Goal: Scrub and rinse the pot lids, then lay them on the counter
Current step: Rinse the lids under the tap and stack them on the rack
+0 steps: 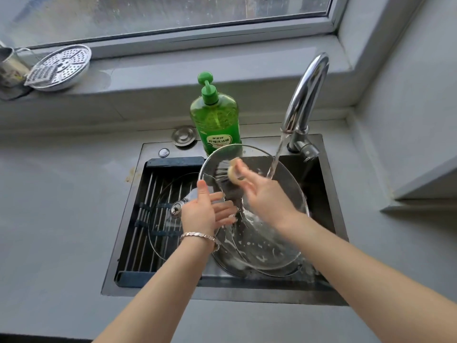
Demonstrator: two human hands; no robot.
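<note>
**Bare arms, one bracelet**

My left forearm (pixel 158 283) and right forearm (pixel 346 263) are bare all the way to the lower edge of view. Just behind my left hand (pixel 200 211), a slim bracelet (pixel 197 237) of small, shiny, faceted links circles the wrist (pale pinkish metal, it looks).

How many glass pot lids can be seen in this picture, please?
2. One round clear glass pot lid stands tilted over the black sink, held by the left hand. The other glass lid lies flat on the metal rack at left. More may be hidden beneath the first.
</note>
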